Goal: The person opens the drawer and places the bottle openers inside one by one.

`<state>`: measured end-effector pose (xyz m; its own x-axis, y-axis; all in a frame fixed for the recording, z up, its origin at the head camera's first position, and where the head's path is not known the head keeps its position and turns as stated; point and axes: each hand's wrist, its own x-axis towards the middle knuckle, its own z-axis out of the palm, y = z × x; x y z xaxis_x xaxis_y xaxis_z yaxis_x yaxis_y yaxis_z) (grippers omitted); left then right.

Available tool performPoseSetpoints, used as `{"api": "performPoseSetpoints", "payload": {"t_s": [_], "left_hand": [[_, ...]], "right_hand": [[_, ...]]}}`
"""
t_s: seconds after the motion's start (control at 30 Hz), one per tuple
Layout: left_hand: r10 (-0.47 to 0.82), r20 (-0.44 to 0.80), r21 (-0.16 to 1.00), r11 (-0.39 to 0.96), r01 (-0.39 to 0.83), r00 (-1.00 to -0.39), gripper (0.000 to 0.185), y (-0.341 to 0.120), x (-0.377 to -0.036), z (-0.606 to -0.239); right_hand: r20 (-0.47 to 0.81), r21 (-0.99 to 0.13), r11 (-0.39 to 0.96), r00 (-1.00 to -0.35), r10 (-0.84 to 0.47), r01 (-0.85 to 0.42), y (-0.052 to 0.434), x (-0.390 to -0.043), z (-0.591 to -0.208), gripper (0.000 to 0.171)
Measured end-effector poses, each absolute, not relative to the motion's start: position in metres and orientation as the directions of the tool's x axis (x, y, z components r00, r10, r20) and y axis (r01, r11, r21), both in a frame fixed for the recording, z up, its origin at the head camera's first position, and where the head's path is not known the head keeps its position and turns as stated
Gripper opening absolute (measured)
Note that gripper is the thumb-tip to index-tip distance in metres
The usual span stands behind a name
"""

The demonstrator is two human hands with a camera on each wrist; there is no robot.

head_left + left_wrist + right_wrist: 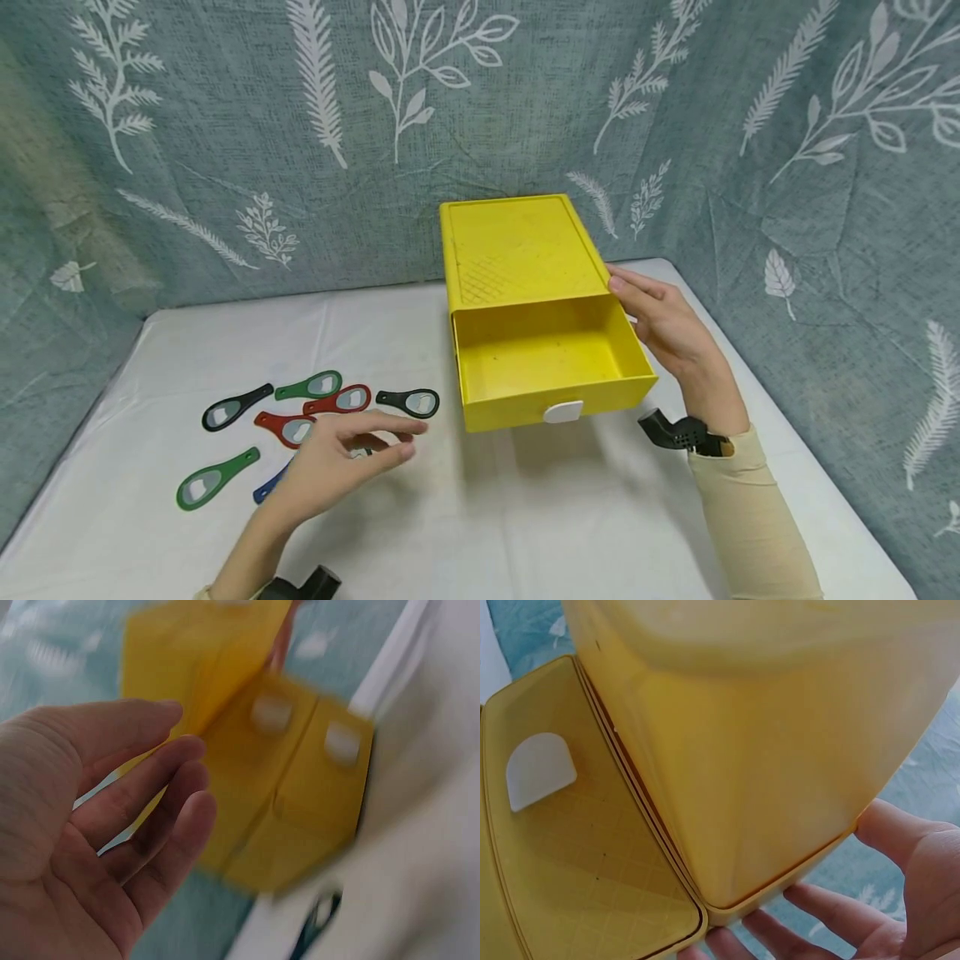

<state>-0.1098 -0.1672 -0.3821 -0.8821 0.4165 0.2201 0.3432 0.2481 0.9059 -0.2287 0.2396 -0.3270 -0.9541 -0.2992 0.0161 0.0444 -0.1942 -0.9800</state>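
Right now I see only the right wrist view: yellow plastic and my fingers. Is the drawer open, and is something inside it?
Observer: The yellow drawer is pulled out of its yellow box, and nothing lies inside it.
Operator: Where is the right hand on the box?
Observer: The right hand rests with straight fingers against the right side of the box.
Operator: And the left hand?
Observer: The left hand hovers relaxed over the white table and holds nothing.
Operator: What is near it?
Observer: Bottle openers in several colours lie there; the nearest clear one is the black opener.
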Motion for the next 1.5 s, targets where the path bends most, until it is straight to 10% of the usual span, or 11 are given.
{"api": "performPoseSetpoints", "payload": {"t_s": [0.27, 1.5], "left_hand": [[0.175, 0.146, 0.904, 0.376, 0.203, -0.974, 0.029, -0.227, -0.127, -0.406], [0.191, 0.048, 0.855, 0.5, 0.14, -0.98, 0.037, -0.223, -0.182, -0.446]], "right_hand": [[0.008, -0.983, -0.179, -0.959, -0.283, 0.045, 0.241, -0.23, -0.327, 0.046], [-0.002, -0.979, -0.197, -0.961, -0.277, 0.059, 0.241, -0.234, -0.33, 0.048]]}}
